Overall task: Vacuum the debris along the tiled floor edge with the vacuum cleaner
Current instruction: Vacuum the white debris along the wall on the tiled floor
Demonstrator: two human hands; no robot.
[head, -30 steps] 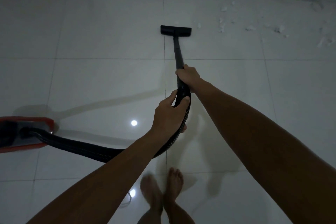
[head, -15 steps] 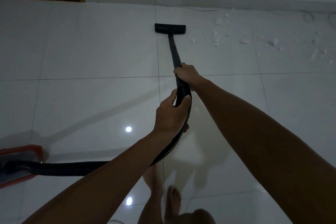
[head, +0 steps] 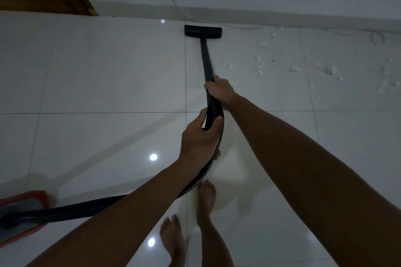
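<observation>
R hand (head: 219, 89) grips wand (head: 205, 58), L hand (head: 200, 138) grips hose (head: 213, 112) | nozzle (head: 203, 31) near wall | risk: I snag cable (head: 245, 27), scatter debris (head: 260, 67) rightward.

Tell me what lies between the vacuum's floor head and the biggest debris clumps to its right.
In the head view, only bare tile lies between the floor head and the debris; a thin white cable runs along the wall behind.

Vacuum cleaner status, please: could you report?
Both hands grip wand and hose. Nozzle at wall edge. Debris lies right. Thin cable nearby.
</observation>
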